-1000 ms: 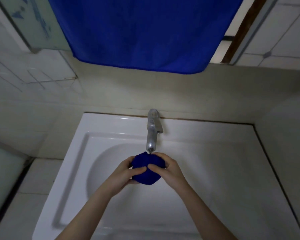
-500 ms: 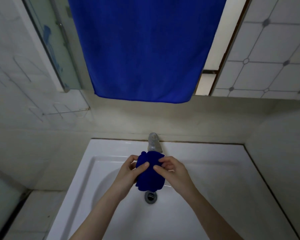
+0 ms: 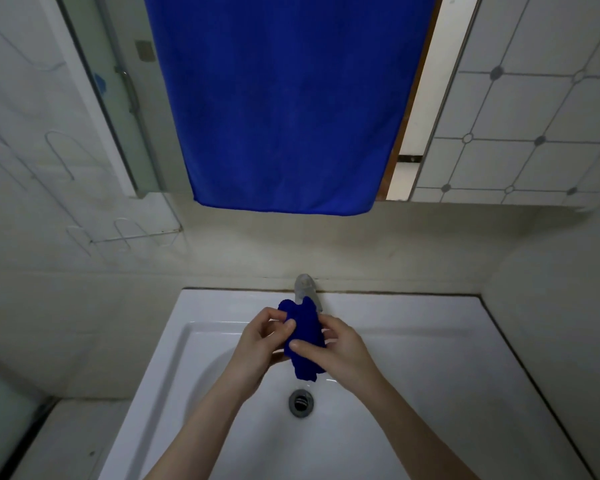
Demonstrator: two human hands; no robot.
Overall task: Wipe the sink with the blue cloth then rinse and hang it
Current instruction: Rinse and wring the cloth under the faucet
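Cloth (image 3: 303, 341): held between left hand (image 3: 257, 344) and right hand (image 3: 340, 355), over the sink (image 3: 413, 341) — just before the tap (image 3: 303, 289).
Drain (image 3: 301, 403): in the sink, below the cloth.
Towel (image 3: 284, 98): behind, above the tap.

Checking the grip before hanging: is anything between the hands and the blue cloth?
Nothing visible does: the left hand and the right hand both grip the blue cloth directly, over the sink.
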